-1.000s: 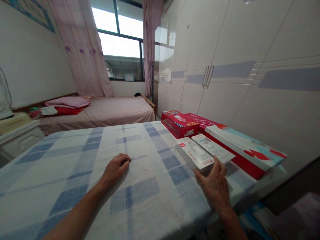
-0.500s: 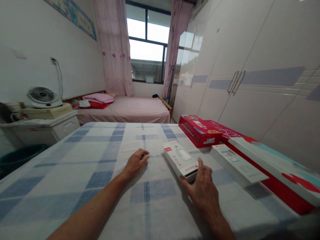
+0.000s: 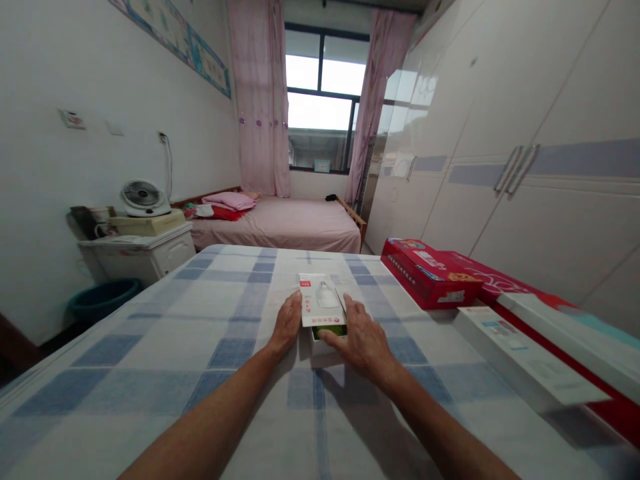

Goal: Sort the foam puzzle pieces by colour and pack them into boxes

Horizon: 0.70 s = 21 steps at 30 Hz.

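Observation:
A small white box [image 3: 321,299], printed with a light bulb picture and red marks, lies on the checked cloth in front of me. Its lid is partly off the near end, where something green [image 3: 333,329] shows inside; what it is I cannot make out. Along the box's left edge, my left hand [image 3: 288,321] is closed against the side. My right hand [image 3: 364,335] grips the right side near the front corner, its thumb reaching over the open near end.
Red boxes [image 3: 430,275] and a long white-and-red box [image 3: 575,340] lie at the right. Beside them rests another white box [image 3: 525,353]. Beyond the cloth-covered surface [image 3: 215,413] stand a pink bed [image 3: 300,227] and a cabinet with a fan [image 3: 144,198].
The white box has moved left and been turned straighter, and its near end is now open. My left hand has come against its left side; my right hand has moved left with it.

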Each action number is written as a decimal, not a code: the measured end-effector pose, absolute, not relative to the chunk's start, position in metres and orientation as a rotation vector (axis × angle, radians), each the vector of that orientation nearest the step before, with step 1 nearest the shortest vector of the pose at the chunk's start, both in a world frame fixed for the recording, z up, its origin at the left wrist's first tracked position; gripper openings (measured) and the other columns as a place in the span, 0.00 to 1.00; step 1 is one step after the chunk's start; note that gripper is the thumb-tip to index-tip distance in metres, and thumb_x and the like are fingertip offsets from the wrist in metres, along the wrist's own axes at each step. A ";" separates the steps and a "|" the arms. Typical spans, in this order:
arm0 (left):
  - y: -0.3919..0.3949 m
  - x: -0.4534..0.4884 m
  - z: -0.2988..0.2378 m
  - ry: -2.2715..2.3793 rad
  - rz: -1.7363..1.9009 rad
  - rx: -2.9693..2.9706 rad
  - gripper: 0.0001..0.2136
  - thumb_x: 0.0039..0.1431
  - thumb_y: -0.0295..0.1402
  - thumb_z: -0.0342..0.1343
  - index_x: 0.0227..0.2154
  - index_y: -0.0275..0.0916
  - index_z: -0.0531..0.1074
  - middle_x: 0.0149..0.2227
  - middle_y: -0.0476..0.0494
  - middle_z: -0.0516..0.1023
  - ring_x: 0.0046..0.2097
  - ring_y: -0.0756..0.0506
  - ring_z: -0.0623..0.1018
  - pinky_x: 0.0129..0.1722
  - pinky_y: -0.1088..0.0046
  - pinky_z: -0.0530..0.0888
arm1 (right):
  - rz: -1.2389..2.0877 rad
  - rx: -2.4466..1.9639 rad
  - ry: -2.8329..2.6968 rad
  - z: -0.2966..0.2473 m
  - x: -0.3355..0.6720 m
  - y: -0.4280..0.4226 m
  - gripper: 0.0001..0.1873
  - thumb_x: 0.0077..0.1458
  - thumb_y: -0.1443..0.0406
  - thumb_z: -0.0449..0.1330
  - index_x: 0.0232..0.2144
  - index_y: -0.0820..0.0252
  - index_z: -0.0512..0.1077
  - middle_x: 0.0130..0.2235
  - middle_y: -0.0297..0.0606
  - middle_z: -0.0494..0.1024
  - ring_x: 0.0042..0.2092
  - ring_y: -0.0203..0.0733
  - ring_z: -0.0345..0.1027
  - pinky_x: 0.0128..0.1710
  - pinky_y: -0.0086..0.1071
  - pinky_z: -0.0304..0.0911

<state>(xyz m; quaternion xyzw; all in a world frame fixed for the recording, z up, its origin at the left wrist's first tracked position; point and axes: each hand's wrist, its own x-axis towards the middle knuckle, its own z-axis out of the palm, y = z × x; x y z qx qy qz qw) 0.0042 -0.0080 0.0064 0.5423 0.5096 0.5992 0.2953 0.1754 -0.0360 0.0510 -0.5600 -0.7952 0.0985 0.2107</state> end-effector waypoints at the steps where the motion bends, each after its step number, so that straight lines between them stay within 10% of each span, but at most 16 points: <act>1: -0.008 0.005 0.006 1.342 1.586 1.425 0.21 0.59 0.50 0.44 0.38 0.38 0.73 0.41 0.39 0.77 0.47 0.40 0.74 0.50 0.63 0.68 | 0.341 -1.482 -2.210 0.048 0.175 -0.029 0.43 0.50 0.50 0.57 0.62 0.62 0.50 0.59 0.52 0.61 0.57 0.55 0.59 0.52 0.45 0.58; 9: -0.004 0.008 0.000 1.359 1.642 1.359 0.22 0.58 0.46 0.48 0.50 0.37 0.68 0.57 0.36 0.68 0.62 0.39 0.61 0.61 0.60 0.58 | 0.517 -1.305 -2.036 0.012 0.167 0.000 0.34 0.53 0.58 0.53 0.59 0.69 0.56 0.58 0.52 0.63 0.60 0.47 0.57 0.58 0.39 0.53; 14: -0.006 0.013 -0.003 1.247 1.665 1.036 0.22 0.57 0.43 0.49 0.52 0.37 0.63 0.54 0.33 0.70 0.56 0.38 0.69 0.52 0.62 0.70 | 0.481 -1.349 -1.952 0.015 0.168 -0.002 0.29 0.56 0.60 0.49 0.57 0.70 0.60 0.55 0.52 0.67 0.57 0.47 0.61 0.56 0.39 0.57; 21: -0.003 0.010 -0.001 1.200 1.611 0.898 0.11 0.53 0.41 0.51 0.30 0.38 0.64 0.36 0.38 0.74 0.38 0.43 0.78 0.41 0.65 0.74 | 0.554 -1.353 -1.832 0.016 0.170 -0.001 0.26 0.60 0.59 0.42 0.56 0.65 0.62 0.55 0.48 0.70 0.53 0.45 0.65 0.52 0.38 0.59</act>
